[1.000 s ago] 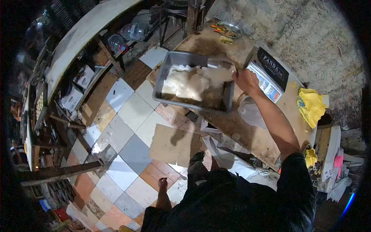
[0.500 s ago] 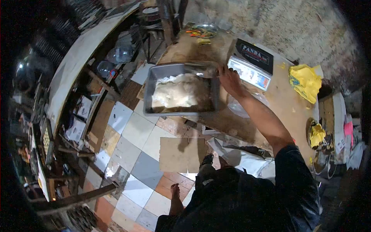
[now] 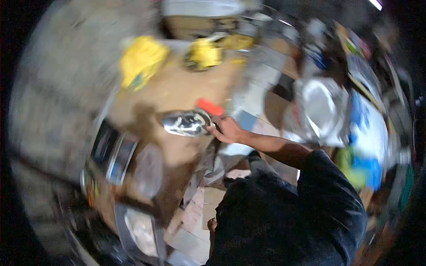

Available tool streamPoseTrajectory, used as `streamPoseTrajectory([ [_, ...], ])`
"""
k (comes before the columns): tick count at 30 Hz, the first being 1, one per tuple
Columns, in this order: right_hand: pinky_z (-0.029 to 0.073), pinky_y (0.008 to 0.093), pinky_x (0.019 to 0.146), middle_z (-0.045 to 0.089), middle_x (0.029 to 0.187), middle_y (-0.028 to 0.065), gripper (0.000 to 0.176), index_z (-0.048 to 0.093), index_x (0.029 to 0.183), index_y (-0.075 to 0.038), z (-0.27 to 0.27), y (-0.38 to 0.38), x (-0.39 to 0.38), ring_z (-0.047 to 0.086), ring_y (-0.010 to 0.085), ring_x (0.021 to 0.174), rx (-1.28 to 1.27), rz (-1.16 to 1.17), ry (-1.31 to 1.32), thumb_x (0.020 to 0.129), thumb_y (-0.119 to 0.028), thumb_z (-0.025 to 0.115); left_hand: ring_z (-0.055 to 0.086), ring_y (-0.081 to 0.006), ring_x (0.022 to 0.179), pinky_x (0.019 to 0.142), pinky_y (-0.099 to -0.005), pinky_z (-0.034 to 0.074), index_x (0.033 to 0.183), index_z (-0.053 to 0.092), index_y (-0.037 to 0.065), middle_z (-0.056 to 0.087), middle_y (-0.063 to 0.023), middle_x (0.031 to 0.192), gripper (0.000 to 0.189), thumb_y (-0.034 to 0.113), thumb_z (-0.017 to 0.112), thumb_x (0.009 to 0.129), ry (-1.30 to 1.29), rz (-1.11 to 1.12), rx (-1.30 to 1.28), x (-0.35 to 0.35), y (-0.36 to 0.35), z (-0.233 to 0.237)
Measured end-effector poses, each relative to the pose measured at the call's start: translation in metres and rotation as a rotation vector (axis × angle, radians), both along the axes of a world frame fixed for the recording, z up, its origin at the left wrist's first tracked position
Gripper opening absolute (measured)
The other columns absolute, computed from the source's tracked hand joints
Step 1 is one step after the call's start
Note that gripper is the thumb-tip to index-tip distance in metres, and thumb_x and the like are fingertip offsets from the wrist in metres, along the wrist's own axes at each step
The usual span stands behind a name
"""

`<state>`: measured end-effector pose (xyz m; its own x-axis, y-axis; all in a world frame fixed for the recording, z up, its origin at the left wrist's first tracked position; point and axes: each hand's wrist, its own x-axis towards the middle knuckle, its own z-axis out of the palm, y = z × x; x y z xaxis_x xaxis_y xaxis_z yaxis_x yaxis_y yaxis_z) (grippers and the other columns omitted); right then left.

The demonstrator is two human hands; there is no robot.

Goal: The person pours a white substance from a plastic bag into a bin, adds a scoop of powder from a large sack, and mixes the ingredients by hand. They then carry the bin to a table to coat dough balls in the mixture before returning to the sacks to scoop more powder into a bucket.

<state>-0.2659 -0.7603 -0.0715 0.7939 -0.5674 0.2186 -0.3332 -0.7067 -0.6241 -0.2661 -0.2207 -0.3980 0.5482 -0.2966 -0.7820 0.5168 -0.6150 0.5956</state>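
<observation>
A shiny metal scoop [image 3: 184,123] is over the brown tabletop [image 3: 182,91], its open end pointing left. My right hand [image 3: 228,130] is closed around the scoop's handle end, and motion blurs the fingers a little. Just beyond the handle lies an orange-red object [image 3: 209,107], blurred. My left hand [image 3: 212,224] hangs low beside my body, fingers curled, with nothing visible in it; my dark shirt partly hides it.
A grey tub [image 3: 157,237] with white contents stands at the lower left. Near it are the scale [image 3: 120,157] and a clear plastic piece [image 3: 148,170]. Yellow bags [image 3: 144,62] lie at the far side. A plastic-lined white container [image 3: 318,108] stands on the right.
The view has swung right along the table, so the tub and scale now sit lower left. My right hand has left the tub's rim and taken hold of the scoop.
</observation>
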Motion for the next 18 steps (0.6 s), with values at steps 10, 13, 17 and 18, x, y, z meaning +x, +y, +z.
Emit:
streamPoseTrajectory([
  [10,0.046,0.0455,0.074,0.063,0.082,0.0239,0.045,0.061,0.091,0.001,-0.146,-0.140,-0.410,0.060,0.0408,0.082,0.335,-1.388,0.134,0.088,-0.042,0.046,0.057,-0.0227,0.065,0.052,-0.0391,0.049,0.112,0.051,0.007,0.059,-0.0104,0.091,0.033,0.028,0.052,0.087,-0.105,-0.727,0.128,0.172,-0.191,0.056],
  [13,0.048,0.0419,0.065,0.063,0.079,0.0221,0.042,0.062,0.082,0.000,-0.132,-0.186,-0.470,0.062,0.0378,0.076,0.632,-1.258,0.255,0.087,-0.040,0.049,0.059,-0.0247,0.068,0.054,-0.0409,0.051,0.118,0.050,0.007,0.060,-0.0120,0.096,0.038,0.030,0.051,0.088,-0.079,-0.643,0.085,0.182,-0.228,0.060],
  [17,0.047,0.0441,0.061,0.059,0.073,0.0211,0.027,0.061,0.081,0.001,-0.219,-0.255,-0.552,0.059,0.0355,0.069,-0.072,-1.035,0.588,0.079,-0.025,0.055,0.049,-0.0087,0.056,0.047,-0.0215,0.041,0.103,0.058,0.010,0.056,0.0006,0.075,0.025,0.018,0.065,0.081,-0.058,-0.184,-0.088,0.127,-0.265,0.118],
  [18,0.046,0.0446,0.061,0.058,0.073,0.0206,0.025,0.061,0.082,0.000,-0.221,-0.265,-0.554,0.057,0.0360,0.068,-0.169,-1.027,0.479,0.079,-0.023,0.054,0.049,-0.0083,0.057,0.047,-0.0202,0.040,0.103,0.058,0.011,0.056,-0.0001,0.076,0.024,0.018,0.065,0.081,-0.091,-0.169,-0.083,0.114,-0.260,0.127],
])
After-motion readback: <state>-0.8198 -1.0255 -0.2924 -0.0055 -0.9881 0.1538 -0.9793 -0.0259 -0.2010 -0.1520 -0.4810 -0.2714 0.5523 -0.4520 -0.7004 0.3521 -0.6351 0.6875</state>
